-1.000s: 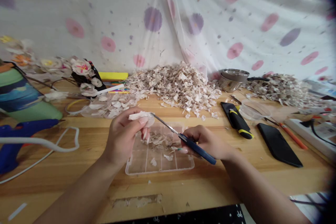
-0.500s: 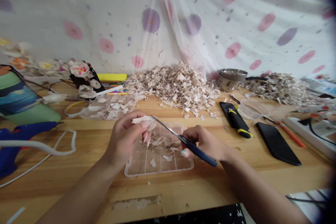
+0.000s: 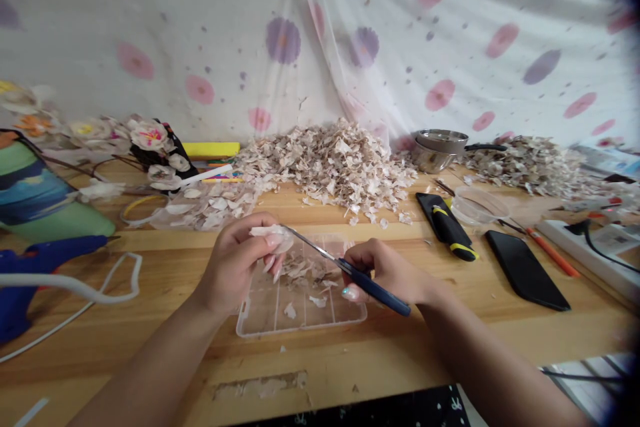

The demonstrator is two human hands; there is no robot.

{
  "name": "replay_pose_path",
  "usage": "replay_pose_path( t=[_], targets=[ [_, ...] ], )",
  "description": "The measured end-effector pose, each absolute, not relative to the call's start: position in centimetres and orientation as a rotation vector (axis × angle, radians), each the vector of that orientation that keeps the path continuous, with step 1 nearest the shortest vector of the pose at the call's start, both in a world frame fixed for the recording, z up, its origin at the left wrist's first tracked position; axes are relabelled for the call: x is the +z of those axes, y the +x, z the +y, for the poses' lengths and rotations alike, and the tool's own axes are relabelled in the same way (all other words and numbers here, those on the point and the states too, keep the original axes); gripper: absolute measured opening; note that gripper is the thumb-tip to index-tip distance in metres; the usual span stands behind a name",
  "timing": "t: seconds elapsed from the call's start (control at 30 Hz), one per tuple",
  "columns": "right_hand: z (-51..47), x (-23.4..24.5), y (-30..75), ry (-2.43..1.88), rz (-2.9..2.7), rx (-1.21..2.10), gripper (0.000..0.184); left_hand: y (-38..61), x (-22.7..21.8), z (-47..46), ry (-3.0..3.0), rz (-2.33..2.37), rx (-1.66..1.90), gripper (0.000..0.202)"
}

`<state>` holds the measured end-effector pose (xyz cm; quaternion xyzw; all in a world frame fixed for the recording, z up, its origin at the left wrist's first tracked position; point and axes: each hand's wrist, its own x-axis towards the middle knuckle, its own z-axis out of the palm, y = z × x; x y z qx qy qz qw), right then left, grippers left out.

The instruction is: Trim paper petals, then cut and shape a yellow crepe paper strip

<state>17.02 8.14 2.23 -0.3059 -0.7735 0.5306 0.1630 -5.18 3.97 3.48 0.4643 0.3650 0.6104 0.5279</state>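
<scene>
My left hand [image 3: 240,257] is closed in a pinch on a whitish, thin petal-like flake [image 3: 270,238], holding it above the near-left part of the tray. In my right hand [image 3: 383,270] are scissors [image 3: 373,285] with dark blue handles, gripped with the fingers wrapped round them. Their slim metal blades point up and left, and the tips meet the right edge of the flake. Whether the blades are parted I cannot tell. Beneath both hands lies a clear divided plastic tray [image 3: 300,331] with small pale scraps [image 3: 307,270] in it.
A large heap of pale flakes [image 3: 345,160] lies behind the tray, with a smaller heap [image 3: 530,163] farther right. Steel bowls [image 3: 437,150], black-and-yellow pliers [image 3: 453,233], a phone [image 3: 527,270] and a power strip [image 3: 593,247] are rightward. A blue glue gun [image 3: 45,267] lies left.
The whole view has shifted slightly. Both hands keep nearly the same pose, with the scissor tips still at the flake's edge.
</scene>
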Motion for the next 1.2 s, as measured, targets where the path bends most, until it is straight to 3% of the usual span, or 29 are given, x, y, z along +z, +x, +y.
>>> replay_pose_path(
  t=[0.4,0.93,1.2],
  targets=[
    [8.2,2.1,17.1,-0.885,-2.244,1.504,0.039,-5.5,3.3,4.4,1.061,0.905,1.410,0.007],
    [8.8,2.4,18.1,-1.009,-2.406,1.360,0.030,-5.9,3.9,4.5,1.185,0.907,1.160,0.021],
    [8.9,2.4,18.2,-1.033,-2.424,1.305,0.034,-6.2,3.5,4.7,1.146,0.865,1.152,0.021]
  ],
)
